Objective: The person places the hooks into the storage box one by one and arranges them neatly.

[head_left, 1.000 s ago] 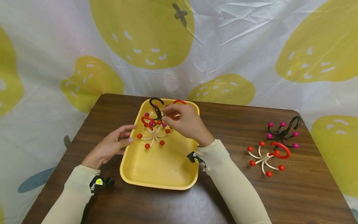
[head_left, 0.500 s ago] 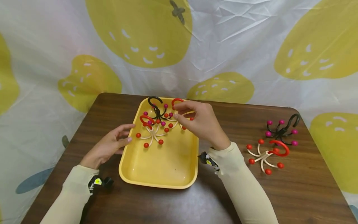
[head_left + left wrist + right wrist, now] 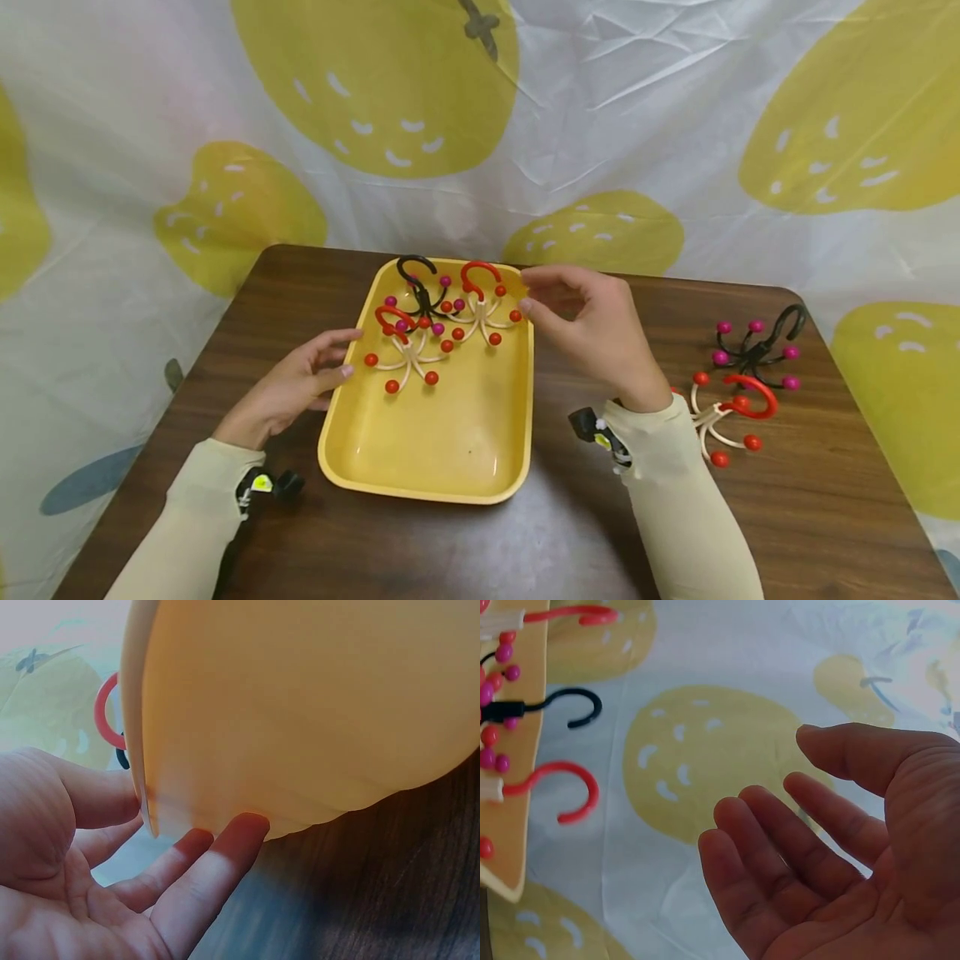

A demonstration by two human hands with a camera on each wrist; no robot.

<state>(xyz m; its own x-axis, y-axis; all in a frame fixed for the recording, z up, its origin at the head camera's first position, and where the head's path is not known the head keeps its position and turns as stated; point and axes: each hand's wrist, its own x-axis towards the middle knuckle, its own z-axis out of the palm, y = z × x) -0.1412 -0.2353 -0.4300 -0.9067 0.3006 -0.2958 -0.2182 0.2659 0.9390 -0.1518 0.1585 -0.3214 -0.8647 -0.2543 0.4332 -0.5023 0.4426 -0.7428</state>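
Observation:
My left hand (image 3: 288, 387) is beside the left side of a yellow plastic tray (image 3: 427, 496), its straight, relaxed fingers (image 3: 225, 862) touching the outer wall and the thumb at the rim. In the head view, the far half of the tray holds three multi-arm hook hangers: a black one (image 3: 423, 302) with pink ball tips, a cream one with a red hook (image 3: 408, 350) at left, and a similar cream hanger (image 3: 481, 315) at right. Near the tray's right rim my right hand (image 3: 596, 329) hovers, fingers spread and holding nothing; the right wrist view shows its bare palm.
On the brown wooden table (image 3: 570, 533), right of the tray, lie a black hanger (image 3: 756, 356) with pink balls and a cream hanger (image 3: 708, 421) with a red hook. My right forearm partly covers the latter. A fruit-print cloth (image 3: 585, 142) hangs behind the table.
My right hand has moved right, from over the hangers at the tray's far end to its right rim, uncovering the cream hanger there. The left hand has stayed by the tray.

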